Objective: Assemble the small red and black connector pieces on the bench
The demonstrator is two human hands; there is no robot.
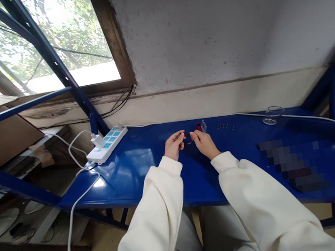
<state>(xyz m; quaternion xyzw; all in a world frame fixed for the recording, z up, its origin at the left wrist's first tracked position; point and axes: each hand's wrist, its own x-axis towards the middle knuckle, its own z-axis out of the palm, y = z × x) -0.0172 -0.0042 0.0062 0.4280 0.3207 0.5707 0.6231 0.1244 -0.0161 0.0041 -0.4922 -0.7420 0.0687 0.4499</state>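
Observation:
My left hand (174, 145) and my right hand (203, 143) meet over the middle of a blue metal table (136, 170). Both have their fingers curled and pinch a small dark part (187, 135) between them; it is too small to name. Just beyond my right hand lie a small red piece (198, 126) and a small clear piece (203, 126). A row of several tiny dark parts (225, 125) sits on the table a little further right. Both arms wear white sleeves.
A white power strip (108, 144) with blue sockets lies at the table's back left, a white charger and cable plugged in. A clear glass dish (272, 115) stands at back right beside a thin white cable. Blue rack beams cross at left, before a window.

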